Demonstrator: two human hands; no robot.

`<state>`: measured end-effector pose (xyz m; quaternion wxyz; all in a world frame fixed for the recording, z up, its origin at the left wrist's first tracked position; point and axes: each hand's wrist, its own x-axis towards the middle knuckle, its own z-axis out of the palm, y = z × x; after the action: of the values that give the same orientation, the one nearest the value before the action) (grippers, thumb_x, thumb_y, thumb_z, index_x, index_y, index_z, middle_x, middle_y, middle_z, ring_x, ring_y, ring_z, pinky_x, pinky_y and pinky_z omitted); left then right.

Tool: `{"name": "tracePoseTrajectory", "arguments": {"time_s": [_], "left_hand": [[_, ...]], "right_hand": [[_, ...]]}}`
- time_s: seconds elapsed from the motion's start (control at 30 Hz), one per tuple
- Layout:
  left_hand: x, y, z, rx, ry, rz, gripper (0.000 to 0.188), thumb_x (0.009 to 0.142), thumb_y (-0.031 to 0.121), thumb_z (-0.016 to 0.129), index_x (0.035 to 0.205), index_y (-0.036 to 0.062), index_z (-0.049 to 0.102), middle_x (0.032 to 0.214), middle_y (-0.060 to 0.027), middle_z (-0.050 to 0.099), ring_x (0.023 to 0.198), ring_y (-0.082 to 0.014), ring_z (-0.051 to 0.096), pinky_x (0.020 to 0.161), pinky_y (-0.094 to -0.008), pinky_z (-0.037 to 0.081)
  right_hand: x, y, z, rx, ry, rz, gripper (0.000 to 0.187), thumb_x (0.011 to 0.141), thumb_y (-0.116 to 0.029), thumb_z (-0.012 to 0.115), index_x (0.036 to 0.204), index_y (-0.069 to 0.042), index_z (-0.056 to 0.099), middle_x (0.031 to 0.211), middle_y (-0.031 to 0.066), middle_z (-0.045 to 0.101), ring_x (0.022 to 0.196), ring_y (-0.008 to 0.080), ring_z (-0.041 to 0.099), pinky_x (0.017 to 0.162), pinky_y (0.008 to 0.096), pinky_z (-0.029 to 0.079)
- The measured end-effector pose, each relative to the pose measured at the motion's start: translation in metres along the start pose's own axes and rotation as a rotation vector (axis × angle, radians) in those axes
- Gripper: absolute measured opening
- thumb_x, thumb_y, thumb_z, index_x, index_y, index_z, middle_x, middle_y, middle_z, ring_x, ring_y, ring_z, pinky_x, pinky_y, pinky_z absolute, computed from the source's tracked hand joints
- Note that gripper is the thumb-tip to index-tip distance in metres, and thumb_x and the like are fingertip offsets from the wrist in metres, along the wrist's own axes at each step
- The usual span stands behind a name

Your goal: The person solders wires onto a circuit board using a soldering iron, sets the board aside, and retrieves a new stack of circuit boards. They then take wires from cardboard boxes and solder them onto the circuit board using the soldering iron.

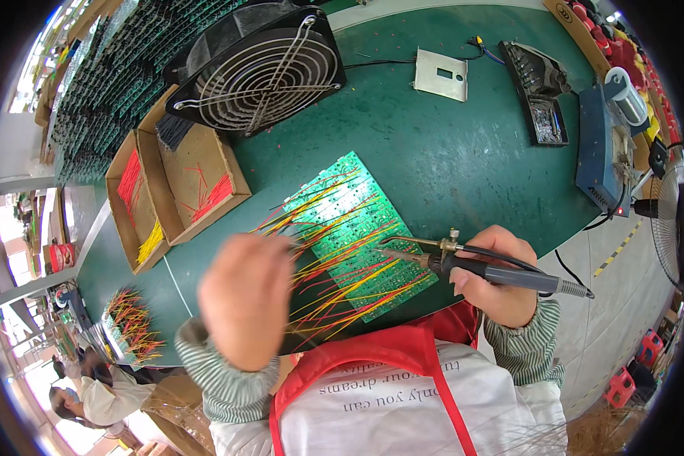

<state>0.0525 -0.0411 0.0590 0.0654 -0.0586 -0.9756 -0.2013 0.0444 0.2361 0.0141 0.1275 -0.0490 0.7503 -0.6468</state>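
My right hand is closed round a soldering iron with a thin brass feed tube clamped along it. The iron's tip points left, over a green circuit board panel. Rows of red, yellow and dark wires lie across the panel, and their loose ends stick out past its left edge. My left hand is beside those wire ends, smeared by motion. Its fingers are too blurred to show whether they hold anything.
Left of the panel, a divided cardboard box holds red, yellow and dark wires. A large black fan stands behind it. A metal plate, black tray and blue soldering station with a solder spool occupy the far right.
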Motion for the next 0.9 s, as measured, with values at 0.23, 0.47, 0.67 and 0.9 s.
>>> {"name": "tracePoseTrajectory", "arguments": {"time_s": [0.23, 0.47, 0.67, 0.9], "left_hand": [[0.003, 0.013, 0.055, -0.321, -0.221, 0.004, 0.012, 0.076, 0.004, 0.068, 0.087, -0.0002, 0.063, 0.078, -0.0115, 0.06, 0.065, -0.0246, 0.06, 0.057, -0.032, 0.048], [0.007, 0.009, 0.062, -0.348, -0.229, 0.026, 0.013, 0.077, 0.006, 0.068, 0.084, -0.0022, 0.062, 0.075, -0.0119, 0.059, 0.062, -0.0241, 0.058, 0.054, -0.0322, 0.045], [0.006, 0.011, 0.062, -0.358, -0.242, -0.021, 0.012, 0.077, 0.007, 0.068, 0.083, -0.002, 0.062, 0.073, -0.0115, 0.057, 0.06, -0.0231, 0.056, 0.053, -0.0316, 0.043], [0.007, 0.012, 0.058, -0.359, -0.266, -0.015, 0.011, 0.078, 0.007, 0.067, 0.084, -0.0018, 0.062, 0.074, -0.0116, 0.058, 0.061, -0.0222, 0.056, 0.054, -0.0312, 0.043]], "right_hand": [[0.0, -0.005, -0.002, 0.041, 0.063, 0.105, 0.019, 0.072, -0.009, 0.071, 0.083, 0.0, 0.058, 0.068, 0.0038, 0.063, 0.059, 0.0062, 0.056, 0.054, 0.0219, 0.045], [0.002, -0.002, -0.001, 0.071, 0.045, 0.094, 0.02, 0.072, -0.01, 0.071, 0.084, 0.0, 0.058, 0.067, 0.003, 0.062, 0.059, 0.0063, 0.057, 0.053, 0.022, 0.045], [0.007, -0.003, -0.002, 0.005, -0.006, 0.029, 0.02, 0.073, -0.01, 0.071, 0.084, 0.0, 0.058, 0.066, 0.0029, 0.062, 0.058, 0.0064, 0.057, 0.053, 0.0214, 0.045], [0.003, -0.004, -0.008, 0.06, 0.026, 0.061, 0.02, 0.074, -0.01, 0.071, 0.084, 0.0, 0.057, 0.066, 0.0036, 0.062, 0.057, 0.0067, 0.057, 0.052, 0.0219, 0.045]]}}
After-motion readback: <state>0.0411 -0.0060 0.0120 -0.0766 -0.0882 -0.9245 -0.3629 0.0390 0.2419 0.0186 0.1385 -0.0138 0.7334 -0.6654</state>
